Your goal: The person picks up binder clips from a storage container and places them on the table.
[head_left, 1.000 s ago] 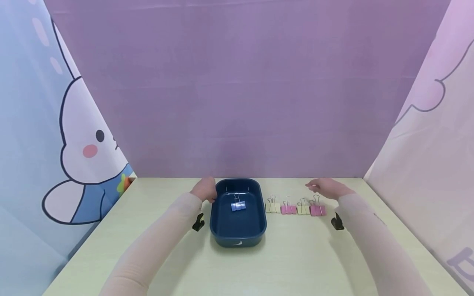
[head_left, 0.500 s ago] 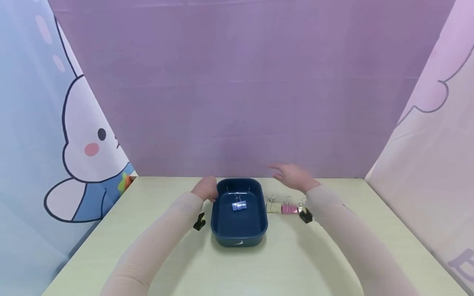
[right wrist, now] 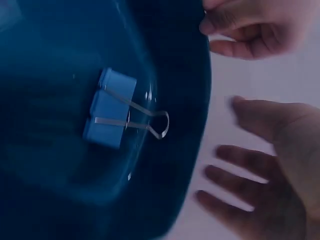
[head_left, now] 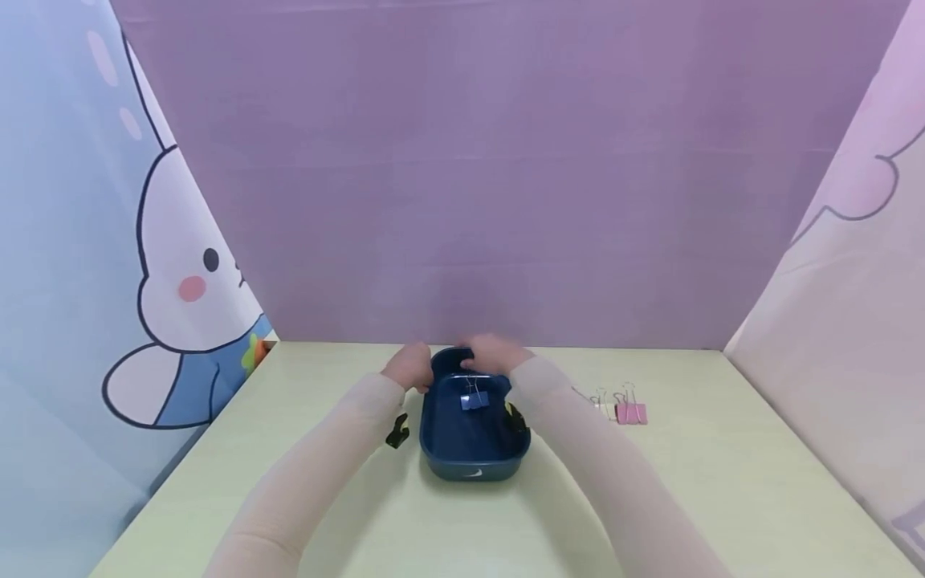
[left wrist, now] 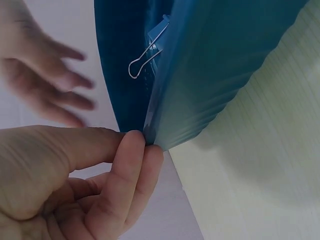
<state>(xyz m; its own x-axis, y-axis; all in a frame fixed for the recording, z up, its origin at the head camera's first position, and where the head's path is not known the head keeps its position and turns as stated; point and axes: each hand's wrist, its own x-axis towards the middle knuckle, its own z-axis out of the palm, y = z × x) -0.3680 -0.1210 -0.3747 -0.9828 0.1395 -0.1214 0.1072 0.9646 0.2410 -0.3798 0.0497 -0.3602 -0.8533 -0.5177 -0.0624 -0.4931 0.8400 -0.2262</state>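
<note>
A dark blue rectangular tray [head_left: 473,470] stands on the table, with a blue binder clip [right wrist: 111,109] lying inside, its wire handles toward the far wall. With thumb and fingers, my left hand [head_left: 409,367] pinches the tray's rim near the far left corner; the left wrist view shows this grip [left wrist: 115,170] closely. My right hand [head_left: 497,355] is over the tray's far end in the head view. Seen from the right wrist, that hand [right wrist: 270,170] has its fingers spread just outside the rim, blurred, holding nothing.
Right of the tray, a pink binder clip [head_left: 632,413] and a pale yellow one [head_left: 607,411] stand on the pale table [head_left: 723,482]. My right sleeve [head_left: 600,449] hides the place left of them. A purple cloth [head_left: 462,177] hangs behind the table's far edge.
My right hand has moved left, from above the row of clips to the tray's far end. The left hand keeps its hold on the rim. The view has shifted slightly.
</note>
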